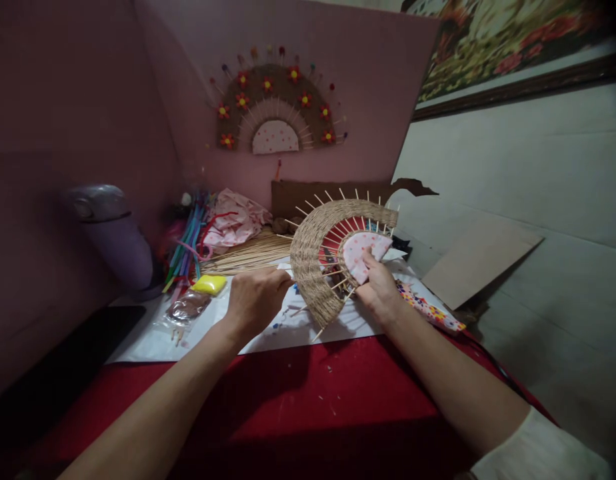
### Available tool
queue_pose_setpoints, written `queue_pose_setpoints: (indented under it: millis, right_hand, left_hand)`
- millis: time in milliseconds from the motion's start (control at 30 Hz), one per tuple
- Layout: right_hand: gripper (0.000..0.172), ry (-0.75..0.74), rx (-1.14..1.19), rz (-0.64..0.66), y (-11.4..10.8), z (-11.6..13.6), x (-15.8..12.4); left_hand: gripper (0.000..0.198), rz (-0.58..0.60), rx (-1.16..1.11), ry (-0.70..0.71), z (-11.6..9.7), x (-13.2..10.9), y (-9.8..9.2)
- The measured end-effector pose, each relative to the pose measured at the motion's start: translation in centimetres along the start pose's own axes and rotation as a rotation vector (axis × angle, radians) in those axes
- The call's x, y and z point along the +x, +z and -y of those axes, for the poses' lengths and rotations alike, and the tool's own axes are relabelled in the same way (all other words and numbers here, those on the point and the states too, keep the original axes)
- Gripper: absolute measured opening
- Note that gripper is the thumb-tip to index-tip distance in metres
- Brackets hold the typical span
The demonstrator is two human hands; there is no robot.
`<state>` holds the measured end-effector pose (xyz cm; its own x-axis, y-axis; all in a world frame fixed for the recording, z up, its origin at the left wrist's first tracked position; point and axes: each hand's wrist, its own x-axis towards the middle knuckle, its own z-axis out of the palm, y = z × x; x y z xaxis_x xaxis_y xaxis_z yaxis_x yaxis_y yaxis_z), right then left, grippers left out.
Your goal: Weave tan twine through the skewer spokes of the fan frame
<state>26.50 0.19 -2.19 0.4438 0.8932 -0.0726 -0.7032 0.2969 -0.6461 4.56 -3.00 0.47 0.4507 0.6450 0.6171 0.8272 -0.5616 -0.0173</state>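
**Fan [304, 257] in Hand: Points of Strain**

My right hand [381, 290] grasps the fan by its dotted patch [357, 252], thumb in front, over the paper [268, 343] on the tabletop [308, 400]. My left hand [255, 300] is bunched at the fan's left edge; I cannot tell whether its fingers pinch a stick [285, 237] or nothing. Hazards: with 1 hand apparently bearing the load, a sideways pull from my left could twist the fan or slide a stick loose; a hard thumb press might crease the patch; a knock could snap a projecting end. Obscured: my right fingers behind the patch and my left fingertips. My sleeve [543, 450] is cut off; the bottle [121, 233] blurs into shade.
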Motion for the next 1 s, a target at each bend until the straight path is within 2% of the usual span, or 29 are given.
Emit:
queue_pose_setpoints:
  millis: [100,267,433,633,1000]
  right_hand:
    - [0.015,0.048,-0.004,-0.04,0.3,0.3,-0.2]
    - [0.013,0.149,0.005,0.018,0.7,0.6,-0.7]
    - [0.012,0.159,0.027,-0.037,0.7,0.8,-0.6]
    - [0.016,0.201,0.001,-0.018,0.7,1.1,-0.6]
    - [0.013,0.196,0.015,-0.058,1.4,1.3,-1.4]
  left_hand:
    - [0.022,-0.015,-0.059,-0.021,0.3,0.1,-0.1]
    - [0.019,0.004,-0.157,-0.062,0.7,0.3,-0.2]
    - [0.017,-0.026,-0.217,-0.124,0.9,0.4,0.0]
    - [0.022,0.003,-0.475,-0.175,1.6,0.5,0.6]
    - [0.017,0.021,-0.412,-0.22,1.3,0.4,0.6]
